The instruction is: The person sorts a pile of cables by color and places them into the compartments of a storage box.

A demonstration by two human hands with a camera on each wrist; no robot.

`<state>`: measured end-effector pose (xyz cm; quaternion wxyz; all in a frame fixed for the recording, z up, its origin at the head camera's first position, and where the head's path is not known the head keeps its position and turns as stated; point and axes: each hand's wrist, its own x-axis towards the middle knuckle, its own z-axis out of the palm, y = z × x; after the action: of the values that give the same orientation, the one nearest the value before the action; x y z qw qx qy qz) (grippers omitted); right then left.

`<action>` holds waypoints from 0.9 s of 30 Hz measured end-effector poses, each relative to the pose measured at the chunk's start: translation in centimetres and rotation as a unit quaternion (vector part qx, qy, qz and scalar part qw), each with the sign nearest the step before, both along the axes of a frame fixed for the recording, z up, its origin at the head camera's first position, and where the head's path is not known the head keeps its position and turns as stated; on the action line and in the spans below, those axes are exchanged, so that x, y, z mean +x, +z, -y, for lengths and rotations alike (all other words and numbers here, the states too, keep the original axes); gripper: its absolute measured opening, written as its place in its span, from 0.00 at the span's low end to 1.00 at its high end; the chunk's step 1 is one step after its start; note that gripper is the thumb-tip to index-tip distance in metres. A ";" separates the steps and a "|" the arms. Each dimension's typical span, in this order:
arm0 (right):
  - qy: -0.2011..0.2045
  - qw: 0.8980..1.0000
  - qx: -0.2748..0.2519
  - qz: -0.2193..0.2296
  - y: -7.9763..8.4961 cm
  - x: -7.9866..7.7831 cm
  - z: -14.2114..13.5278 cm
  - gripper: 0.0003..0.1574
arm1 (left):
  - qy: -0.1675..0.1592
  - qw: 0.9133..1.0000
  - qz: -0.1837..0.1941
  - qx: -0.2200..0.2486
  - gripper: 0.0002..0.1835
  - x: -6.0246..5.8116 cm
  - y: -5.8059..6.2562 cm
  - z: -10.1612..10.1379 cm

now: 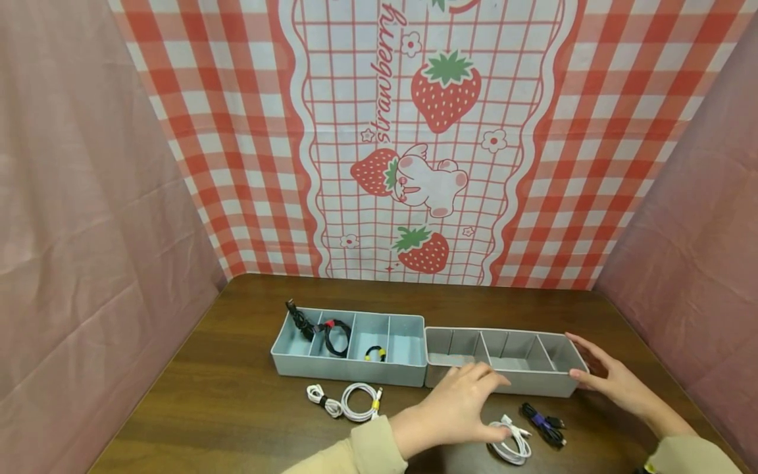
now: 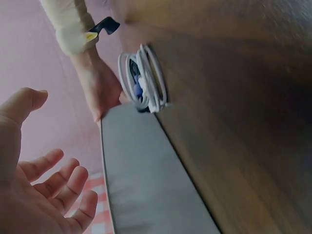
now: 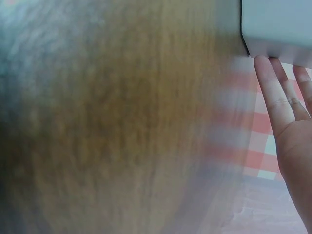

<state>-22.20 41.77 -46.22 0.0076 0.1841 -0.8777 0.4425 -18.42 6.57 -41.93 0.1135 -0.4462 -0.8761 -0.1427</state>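
My left hand (image 1: 456,405) hovers in front of the grey divided box (image 1: 509,382), thumb and fingers spread, with nothing in its grasp. Beneath its thumb lies a coiled white cable (image 1: 514,451), and beside that a black cable (image 1: 547,429) bundled with a purple tie. At the grey box's right end, my right hand (image 1: 622,388) reaches across from the back corner to the front one. The right wrist view shows its straight fingers (image 3: 278,100) with their tips at the box's end wall. The grey box's compartments that show hold no cables.
A blue divided box (image 1: 349,370) stands end to end with the grey one, holding black cables (image 1: 337,339) and a small black loop with yellow ends (image 1: 376,353). Two white cable coils (image 1: 360,403) lie before it. A checked cloth (image 1: 249,197) hangs behind the table.
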 end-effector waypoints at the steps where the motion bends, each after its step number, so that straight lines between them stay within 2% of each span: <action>1: -0.002 1.000 0.000 0.000 0.0 0.0 0.0 0.41 | -0.001 1.000 -0.001 -0.003 0.33 0.1 -0.1 -0.2; 7: -0.007 1.000 0.005 0.004 0.0 0.1 0.0 0.41 | 0.000 1.000 -0.007 -0.024 0.33 0.0 -0.7 -1.5; 12: -0.005 1.000 0.001 0.015 0.1 0.2 0.1 0.41 | -0.004 0.999 0.006 -0.053 0.34 -0.4 -1.1 -2.4; 18: -0.001 1.000 0.002 0.007 0.2 0.2 0.1 0.41 | -0.008 0.996 0.017 -0.085 0.34 -0.8 -1.5 -3.6; 27: -0.001 1.000 0.002 0.008 0.2 0.1 0.2 0.41 | -0.007 0.994 0.014 -0.112 0.34 -1.4 -2.0 -5.2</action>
<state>-22.10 41.57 -46.06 0.0007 0.1794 -0.8790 0.4418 -19.86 11.76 -43.93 0.0492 -0.4605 -0.8848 -0.0508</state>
